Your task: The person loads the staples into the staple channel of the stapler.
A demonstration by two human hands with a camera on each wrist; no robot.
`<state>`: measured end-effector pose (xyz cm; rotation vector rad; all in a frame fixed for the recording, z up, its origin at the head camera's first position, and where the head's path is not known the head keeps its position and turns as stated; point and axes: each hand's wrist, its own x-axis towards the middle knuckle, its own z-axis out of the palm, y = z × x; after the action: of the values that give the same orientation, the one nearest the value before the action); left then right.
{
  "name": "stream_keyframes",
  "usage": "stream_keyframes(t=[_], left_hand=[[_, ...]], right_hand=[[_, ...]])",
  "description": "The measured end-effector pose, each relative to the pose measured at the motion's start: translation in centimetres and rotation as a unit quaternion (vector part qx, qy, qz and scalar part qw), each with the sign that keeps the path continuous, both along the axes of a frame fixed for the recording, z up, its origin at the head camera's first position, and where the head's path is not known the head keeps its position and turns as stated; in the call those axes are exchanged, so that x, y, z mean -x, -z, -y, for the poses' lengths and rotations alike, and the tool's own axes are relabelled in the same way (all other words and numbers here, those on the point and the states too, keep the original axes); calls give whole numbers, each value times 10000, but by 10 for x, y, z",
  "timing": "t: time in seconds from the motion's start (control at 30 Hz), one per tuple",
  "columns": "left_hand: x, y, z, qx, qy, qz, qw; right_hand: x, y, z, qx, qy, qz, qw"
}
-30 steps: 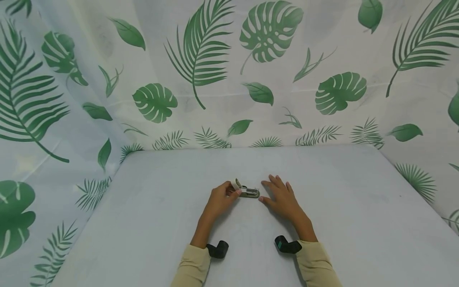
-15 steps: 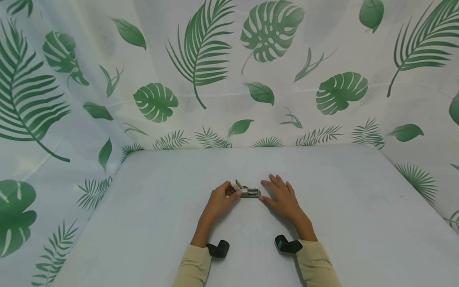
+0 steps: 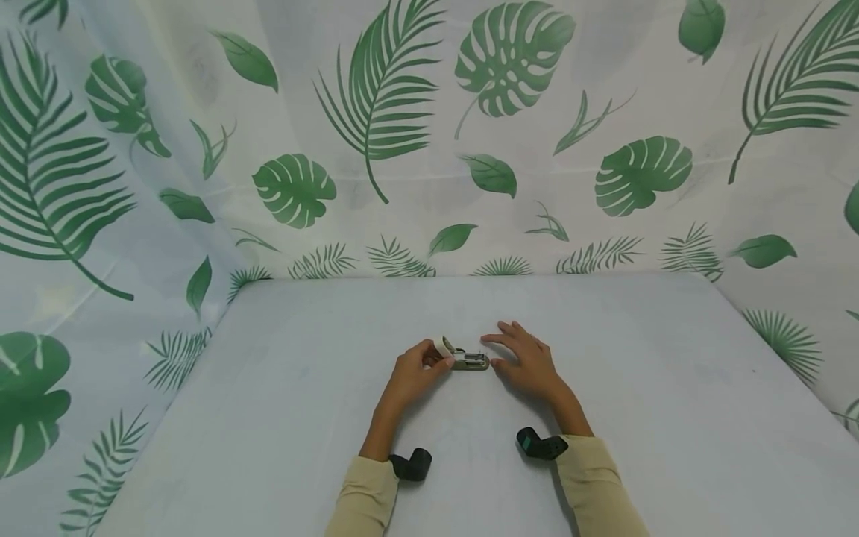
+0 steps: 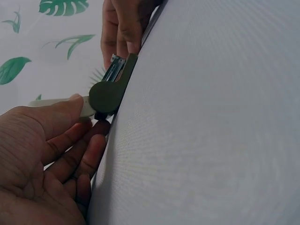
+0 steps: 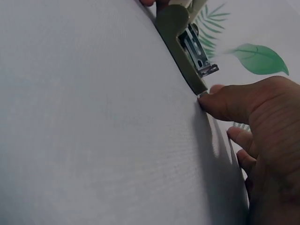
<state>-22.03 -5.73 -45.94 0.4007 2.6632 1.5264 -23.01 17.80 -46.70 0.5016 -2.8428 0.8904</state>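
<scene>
A small stapler [image 3: 473, 364] lies on the white table, its cream top arm [image 3: 442, 346] swung up and its metal staple track bare. The left hand [image 3: 414, 373] holds it at the hinge end, thumb along the cream arm and fingers curled behind, as the left wrist view shows at the green hinge [image 4: 104, 97]. At the stapler's other end is the right hand [image 3: 532, 364], fingers loosely spread. In the right wrist view, the right thumb [image 5: 225, 104] is right at the tip of the green base [image 5: 180, 56], below the metal track [image 5: 194, 49].
The white tabletop [image 3: 322, 321] stretches around both hands. Behind it and at the sides hangs a white curtain [image 3: 409, 186] printed with green leaves. Black wrist cameras [image 3: 411, 465] sit at the cuffs of the beige sleeves [image 3: 365, 496].
The right hand's fingers have shifted slightly and bent, the index finger now reaching nearer the stapler's front end. The left hand keeps its hold; the head view has drifted a little.
</scene>
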Motion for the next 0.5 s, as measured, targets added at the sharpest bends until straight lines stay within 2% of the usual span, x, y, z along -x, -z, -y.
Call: stream_keyframes(t=[0.2, 0.5], left_hand=[[1, 0, 0, -25, -12, 36, 10000], [-1, -2, -2, -21, -89, 120, 9999]], right_hand=[[10, 0, -3, -27, -237, -45, 9997], [21, 1, -5, -42, -418, 201, 9989]])
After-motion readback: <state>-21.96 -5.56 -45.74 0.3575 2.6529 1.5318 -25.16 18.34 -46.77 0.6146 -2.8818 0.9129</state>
